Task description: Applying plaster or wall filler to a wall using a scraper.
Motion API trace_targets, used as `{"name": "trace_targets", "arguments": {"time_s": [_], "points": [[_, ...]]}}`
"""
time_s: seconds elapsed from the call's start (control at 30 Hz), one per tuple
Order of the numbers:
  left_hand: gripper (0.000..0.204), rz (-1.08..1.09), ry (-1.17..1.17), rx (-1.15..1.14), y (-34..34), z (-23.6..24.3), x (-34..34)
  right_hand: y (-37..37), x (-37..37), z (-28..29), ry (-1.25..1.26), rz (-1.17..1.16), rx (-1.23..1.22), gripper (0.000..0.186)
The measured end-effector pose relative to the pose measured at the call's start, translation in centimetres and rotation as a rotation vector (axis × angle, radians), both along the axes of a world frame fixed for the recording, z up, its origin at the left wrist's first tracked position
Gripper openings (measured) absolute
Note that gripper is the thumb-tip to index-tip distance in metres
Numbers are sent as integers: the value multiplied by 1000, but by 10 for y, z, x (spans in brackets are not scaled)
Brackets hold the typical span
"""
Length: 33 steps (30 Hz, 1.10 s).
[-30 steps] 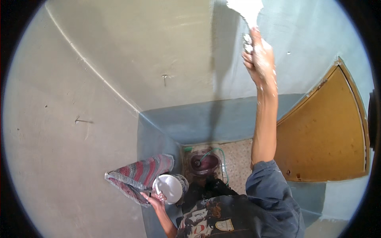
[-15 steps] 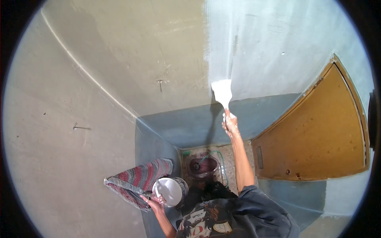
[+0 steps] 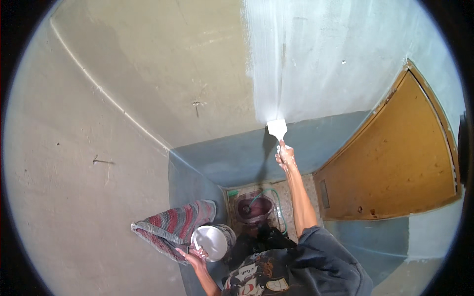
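My right hand (image 3: 285, 154), speckled with white paint, is wrapped round the handle of a wide paintbrush (image 3: 277, 129). White paint covers the brush, and its bristles touch the wall where the white-painted part (image 3: 316, 69) meets the blue-grey lower band (image 3: 306, 135). Low on the left, my left hand (image 3: 196, 256) grips a paint bucket (image 3: 211, 242) at its near left side, with a pale handle by the fingers. Pale paint shows inside the bucket. Some of the left fingers are hidden against it.
A striped red and grey cloth (image 3: 180, 222) hangs behind the bucket. Below are a dark red squat toilet (image 3: 254, 207) and a green hose (image 3: 279, 209). A brown wooden door (image 3: 390, 153) stands at right. Metal hooks (image 3: 196, 104) stick out of the bare walls.
My right hand has drawn the brush down the wall to the edge of the blue-grey band. The view has shifted slightly; my left hand still holds the bucket.
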State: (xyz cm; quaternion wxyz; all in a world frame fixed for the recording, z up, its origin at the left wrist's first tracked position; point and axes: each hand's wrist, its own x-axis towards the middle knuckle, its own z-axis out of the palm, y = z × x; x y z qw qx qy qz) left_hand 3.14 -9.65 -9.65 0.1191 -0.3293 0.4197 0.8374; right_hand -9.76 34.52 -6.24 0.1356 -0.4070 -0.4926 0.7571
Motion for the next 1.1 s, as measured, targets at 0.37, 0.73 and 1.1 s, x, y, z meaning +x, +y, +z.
{"name": "trace_targets", "arguments": {"time_s": [0.37,0.73,1.1], "points": [[94,-15,-8,2,4,10,0,-11,7,201,352,16,264,32],[90,-22,-5,47,9,11,-2,22,-37,191,586,128,199,32],[89,-88,-1,43,9,15,3,-1,7,-54,60,-3,122,36]]}}
